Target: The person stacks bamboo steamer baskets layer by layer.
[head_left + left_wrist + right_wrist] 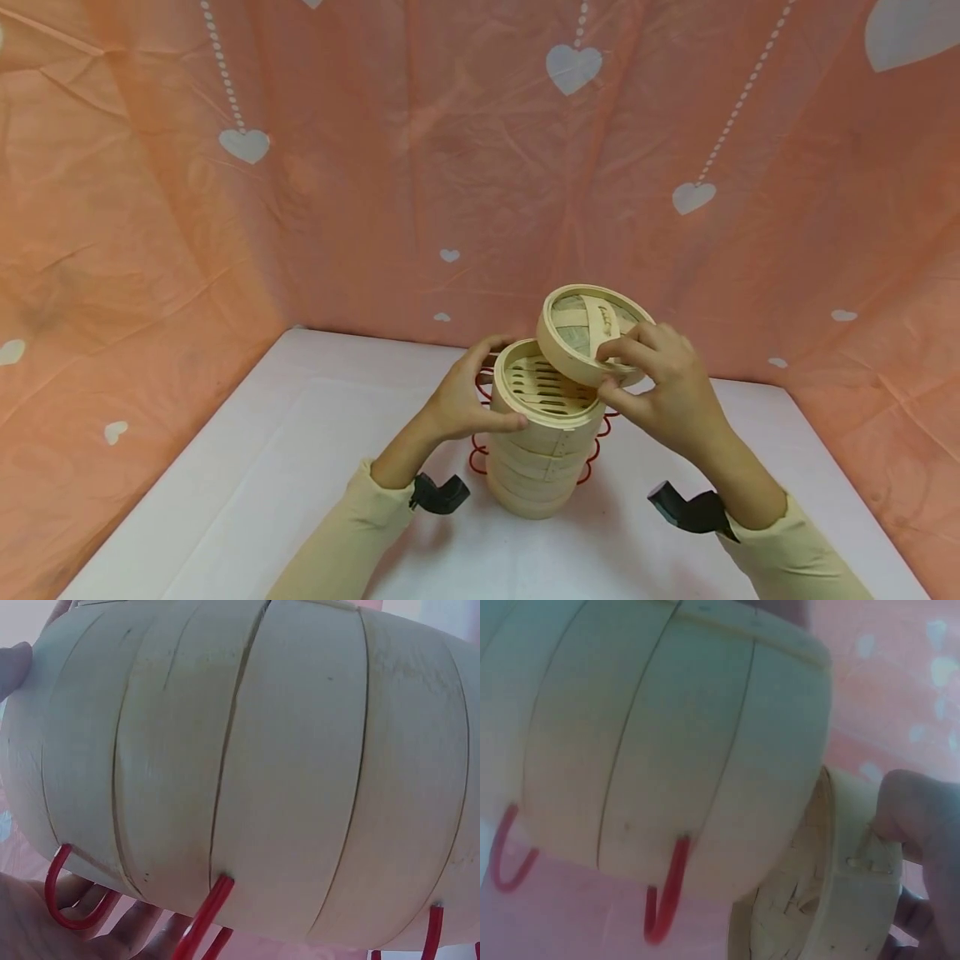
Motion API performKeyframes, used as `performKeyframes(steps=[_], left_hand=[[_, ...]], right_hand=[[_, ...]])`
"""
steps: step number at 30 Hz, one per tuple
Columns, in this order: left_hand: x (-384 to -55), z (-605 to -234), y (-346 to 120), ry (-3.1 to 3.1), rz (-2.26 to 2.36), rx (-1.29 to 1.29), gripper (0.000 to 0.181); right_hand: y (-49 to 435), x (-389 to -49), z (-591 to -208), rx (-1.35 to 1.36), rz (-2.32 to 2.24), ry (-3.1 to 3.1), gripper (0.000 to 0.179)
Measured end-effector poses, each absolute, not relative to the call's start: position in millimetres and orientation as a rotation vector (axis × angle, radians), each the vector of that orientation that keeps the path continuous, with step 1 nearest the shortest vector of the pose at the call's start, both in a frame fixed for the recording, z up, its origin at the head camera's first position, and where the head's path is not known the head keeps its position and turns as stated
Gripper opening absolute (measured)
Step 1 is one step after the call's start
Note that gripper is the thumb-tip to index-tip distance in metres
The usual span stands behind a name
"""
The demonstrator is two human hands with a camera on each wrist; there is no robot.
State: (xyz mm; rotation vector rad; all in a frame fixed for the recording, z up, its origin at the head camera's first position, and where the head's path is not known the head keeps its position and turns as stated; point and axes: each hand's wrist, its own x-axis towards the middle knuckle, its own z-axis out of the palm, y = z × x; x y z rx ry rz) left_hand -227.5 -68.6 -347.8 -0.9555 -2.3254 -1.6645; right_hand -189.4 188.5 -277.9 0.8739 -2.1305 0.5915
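Note:
A tall stack of round bamboo steamer baskets [536, 475] stands upright on the table, with red loops [478, 458] along its sides. Round its upper left side my left hand [459, 407] holds it, thumb across the front and fingers behind. My right hand [671, 392] grips the woven bamboo lid [572, 333] at its near right edge, thumb on the rim and fingers over the top. Tilted, the lid overlaps the back right of the top basket, whose slatted floor [536, 383] shows. In the right wrist view, the lid's underside [791, 900] is visible beside the stack.
The stack stands on a white-covered table [300, 433]. Behind and at both sides hangs a pinkish-orange cloth [375, 208] with white hearts. Black wrist mounts [441, 493] stick out from both sleeves near the stack.

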Motion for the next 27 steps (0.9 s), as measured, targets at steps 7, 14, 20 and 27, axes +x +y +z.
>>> performKeyframes(steps=[7, 14, 20, 27], left_hand=[[-228.0, -347.5, -68.9, -2.327, -1.697, -0.973, 0.091], [-226.7, -346.3, -70.0, -2.366, -1.720, -0.945, 0.091], [-227.2, -346.4, -70.9, -2.385, -1.716, -0.938, 0.092], [-227.4, -346.3, -70.6, -2.405, -1.716, -0.913, 0.092]], right_hand=[[179.8, -186.9, -277.9, 0.913, 0.588, -2.117, 0.022], [172.4, -183.1, -277.4, 0.952, 0.593, -2.127, 0.021], [167.7, -179.8, -277.0, 0.977, 0.594, -2.149, 0.022], [163.0, -176.9, -277.4, 0.996, 0.593, -2.168, 0.022]])
